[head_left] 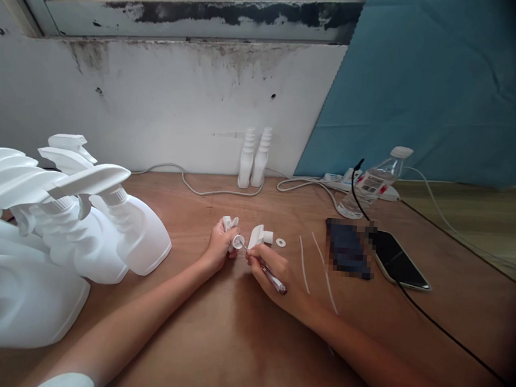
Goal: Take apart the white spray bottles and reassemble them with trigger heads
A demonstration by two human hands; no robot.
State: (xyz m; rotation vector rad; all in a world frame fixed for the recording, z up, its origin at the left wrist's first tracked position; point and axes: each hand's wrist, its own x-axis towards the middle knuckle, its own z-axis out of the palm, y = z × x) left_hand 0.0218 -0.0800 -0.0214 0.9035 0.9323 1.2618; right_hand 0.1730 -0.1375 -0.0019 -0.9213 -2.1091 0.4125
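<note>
My left hand (221, 244) is closed around a white trigger spray head (238, 241), its round collar opening turned towards my other hand. My right hand (274, 271) grips a slim pen-like tool (273, 279) with a dark end, its thin tip at that opening. I cannot tell whether the tip touches the inside. Just beyond my right fingers another white sprayer part (257, 237) lies on the table, with a flat white ring washer (281, 242) to its right. Two thin clear tubes (302, 264) lie farther right.
Several white spray bottles (142, 235) crowd the left. Two small white bottles (246, 160) stand against the wall. At right are a clear plastic bottle (371, 186), cables (305, 182), a dark pouch-like item (349, 250) and a phone (397, 259) on the wooden table (186, 342).
</note>
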